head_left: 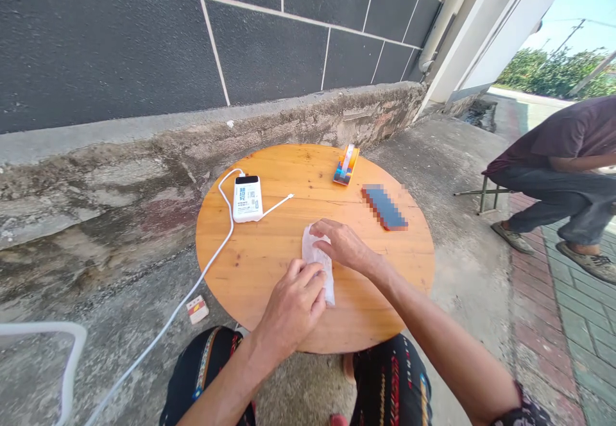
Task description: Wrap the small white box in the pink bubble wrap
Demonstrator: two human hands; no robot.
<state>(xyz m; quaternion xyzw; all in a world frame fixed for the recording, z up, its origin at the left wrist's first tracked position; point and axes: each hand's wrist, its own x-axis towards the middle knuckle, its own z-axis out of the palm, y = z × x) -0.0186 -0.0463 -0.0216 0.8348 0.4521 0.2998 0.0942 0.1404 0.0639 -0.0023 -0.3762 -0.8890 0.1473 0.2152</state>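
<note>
Fingers bent over a pale, wrinkled strip on a round table

From where I stand, the left hand has its fingers curled in over the strip's middle; whether they pinch it or only press on it, I cannot tell. The right hand arches over the end away from the person, its thumb and fingers parted, with a gap between them.

The strip itself is white with a faint bluish cast, thin and a little see-through, so that some of the wood's warmth shows in it. It is longer than it is wide, with a rounded far end and a more squared-off near end. Its surface looks creased and slightly shiny, like soft plastic or thin paper; which of the two, I cannot say. Much of its middle is hidden under the hands. It lies on the near half of the table, slanting a little, its squared end pointing towards the table's near edge.

By the far edge stands an orange tape dispenser; near the right edge lies a dark slab, blurred into squares; towards the left edge, a white power bank.
</note>
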